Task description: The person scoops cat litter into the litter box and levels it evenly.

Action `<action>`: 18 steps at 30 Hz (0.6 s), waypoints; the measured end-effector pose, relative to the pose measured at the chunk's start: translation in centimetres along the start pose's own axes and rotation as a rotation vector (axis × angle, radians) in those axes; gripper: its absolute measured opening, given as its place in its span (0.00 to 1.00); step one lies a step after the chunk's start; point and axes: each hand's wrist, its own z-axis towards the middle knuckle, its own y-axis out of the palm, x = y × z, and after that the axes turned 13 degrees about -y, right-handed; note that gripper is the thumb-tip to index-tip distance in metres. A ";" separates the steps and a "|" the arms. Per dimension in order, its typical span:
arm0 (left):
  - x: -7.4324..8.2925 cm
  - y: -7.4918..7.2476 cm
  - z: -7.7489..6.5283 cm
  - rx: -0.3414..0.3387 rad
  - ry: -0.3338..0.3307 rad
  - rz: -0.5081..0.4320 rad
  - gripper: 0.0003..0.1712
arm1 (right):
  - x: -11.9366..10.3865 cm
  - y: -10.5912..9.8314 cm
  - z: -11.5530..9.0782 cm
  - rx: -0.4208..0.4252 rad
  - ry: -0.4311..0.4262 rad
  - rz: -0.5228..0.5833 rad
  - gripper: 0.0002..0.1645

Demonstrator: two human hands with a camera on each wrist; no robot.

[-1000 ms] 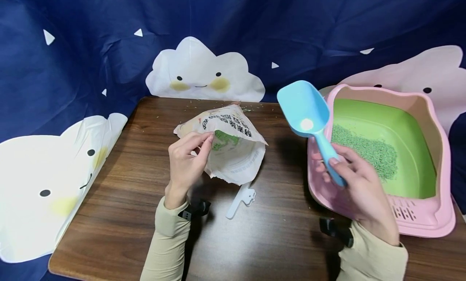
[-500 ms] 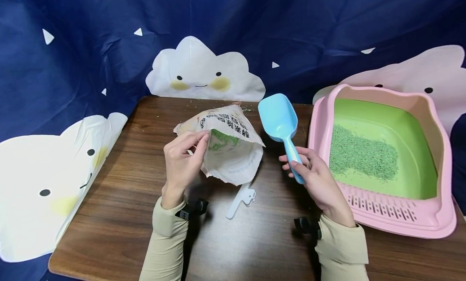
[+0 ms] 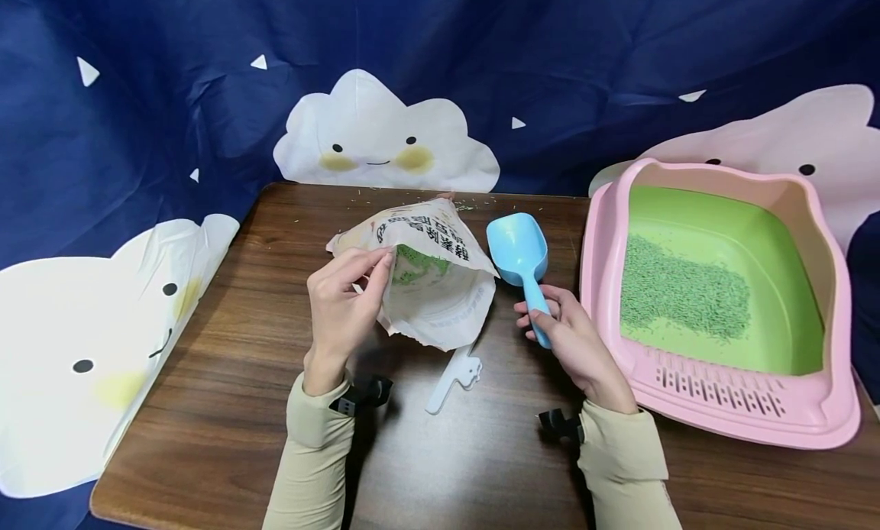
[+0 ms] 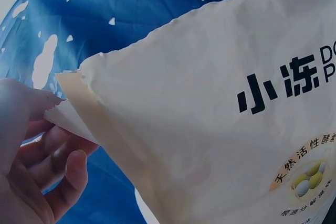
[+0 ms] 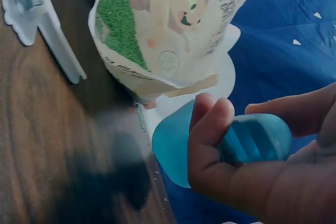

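Observation:
A white printed bag [image 3: 440,305] lies on the table with its mouth open toward me, green pellets [image 3: 418,266] showing inside. My left hand [image 3: 344,308] pinches the left edge of its mouth between thumb and fingers; the left wrist view shows the bag's side [image 4: 173,114] close up. My right hand [image 3: 577,343] grips the handle of a light blue scoop [image 3: 517,247], just right of the bag. The scoop's bowl looks empty in the head view. In the right wrist view the fingers [image 5: 210,135] curl round the handle.
A pink litter box [image 3: 749,408] with a green inside stands at the right, green pellets [image 3: 687,293] spread in it. A white bag clip [image 3: 455,379] lies in front of the bag. Some crumbs are scattered along the table's back edge, before a blue curtain [image 3: 550,64].
My right hand has carried the scoop left and lower, from over the litter box's near left edge to beside the bag. The left hand keeps its pinch, having shifted slightly left.

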 end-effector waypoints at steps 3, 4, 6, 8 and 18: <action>0.0 0.0 0.0 -0.002 -0.001 -0.003 0.06 | 0.4 0.1 0.2 0.001 0.022 0.003 0.30; 0.0 0.0 0.0 -0.002 -0.002 -0.004 0.06 | 0.5 0.1 0.2 0.002 0.026 0.007 0.30; 0.0 0.0 0.0 -0.003 -0.002 -0.004 0.06 | 0.8 0.1 0.4 0.007 0.028 0.019 0.30; 0.0 0.0 0.0 -0.002 -0.001 -0.003 0.06 | 1.1 0.1 0.5 0.014 0.028 0.034 0.31; 0.0 0.1 0.0 0.000 0.001 -0.006 0.06 | 2.0 0.3 0.9 0.022 0.037 0.080 0.32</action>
